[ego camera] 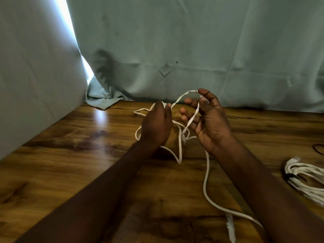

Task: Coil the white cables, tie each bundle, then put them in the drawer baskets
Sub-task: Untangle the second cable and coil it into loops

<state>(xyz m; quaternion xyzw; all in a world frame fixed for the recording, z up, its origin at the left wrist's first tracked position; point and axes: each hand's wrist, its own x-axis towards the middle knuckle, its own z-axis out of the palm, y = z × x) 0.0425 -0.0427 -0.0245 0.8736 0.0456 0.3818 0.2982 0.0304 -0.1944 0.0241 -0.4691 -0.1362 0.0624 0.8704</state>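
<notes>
We find no readable text, label, brand, number or sign anywhere in this view: none on the white cable (206,174), none on the tied bundle (305,179), none on the wooden tabletop (70,155), and none on the pale green curtain (175,41) behind it.

Your work surface: wooden table (73,155), glossy dark-brown grain, light glare at far left. Loose white cable (206,181) trails across it in front of you, one plug end (230,228) flat near front edge. Tied bundle of white cable (305,179) lies at your right edge, well apart from loose one. Dark thin loop (318,149) just beyond bundle, partly cut off. Curtain hem (103,100) rests on far left corner.
</notes>
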